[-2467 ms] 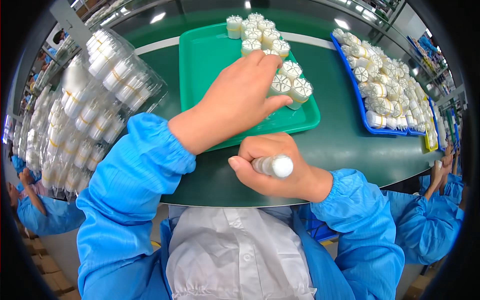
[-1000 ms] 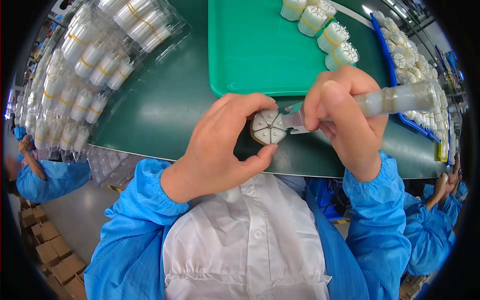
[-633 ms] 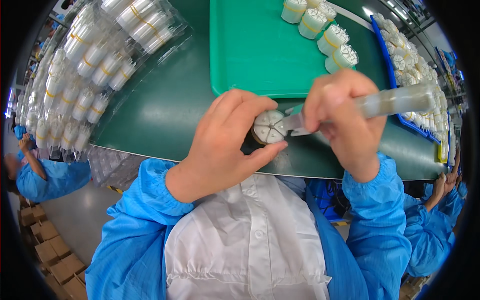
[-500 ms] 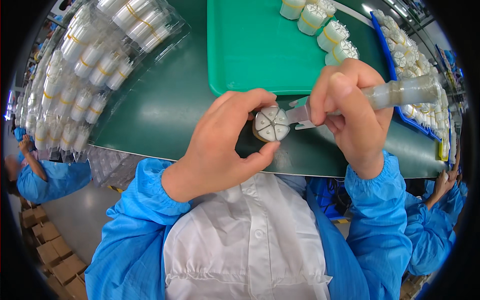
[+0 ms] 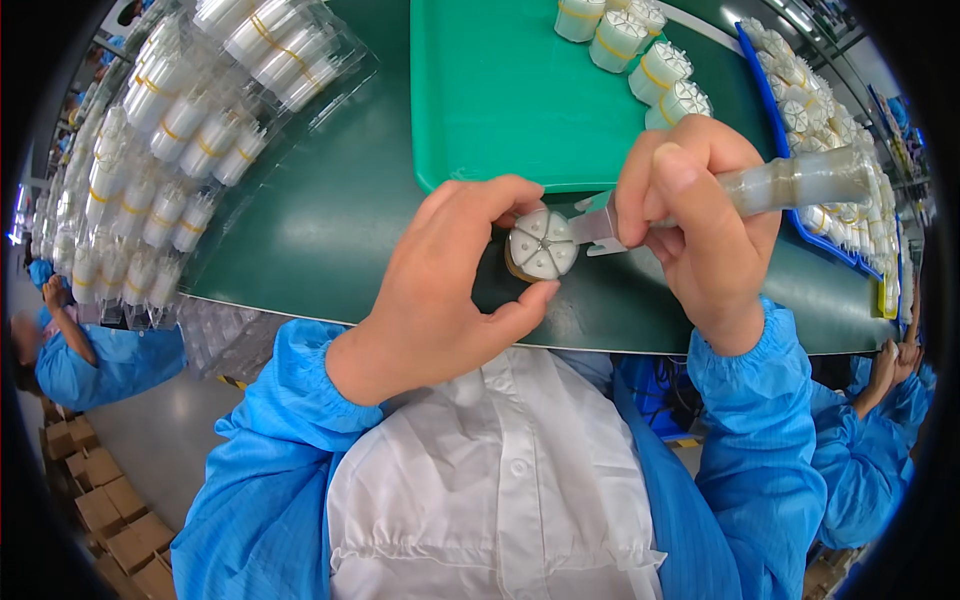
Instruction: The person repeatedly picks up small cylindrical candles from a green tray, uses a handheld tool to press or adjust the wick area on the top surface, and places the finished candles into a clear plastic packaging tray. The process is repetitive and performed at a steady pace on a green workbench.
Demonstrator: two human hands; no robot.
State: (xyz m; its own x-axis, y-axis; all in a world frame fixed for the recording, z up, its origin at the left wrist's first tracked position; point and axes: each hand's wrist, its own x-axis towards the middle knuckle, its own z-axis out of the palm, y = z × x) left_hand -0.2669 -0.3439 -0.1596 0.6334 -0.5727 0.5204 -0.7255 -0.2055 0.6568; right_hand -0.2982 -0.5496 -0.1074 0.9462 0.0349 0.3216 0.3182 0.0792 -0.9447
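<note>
My left hand grips a round bundle of white wedge-shaped pieces between thumb and fingers, above the table near its front edge. The bundle's end faces up, showing several white segments split by dark lines, each with a small dot. My right hand is closed around a hand tool with a thick, translucent whitish handle and a flat metal forked end. That metal end reaches the right side of the bundle; whether it presses on it I cannot tell.
A green tray on the dark green table carries several banded white bundles. Clear plastic packs of banded white bundles are stacked at left. A blue bin of similar bundles stands at right. Other people in blue sleeves work on both sides.
The bundle has turned slightly in my left hand. Both hands and the tool stay nearly in place; the view has shifted slightly.
</note>
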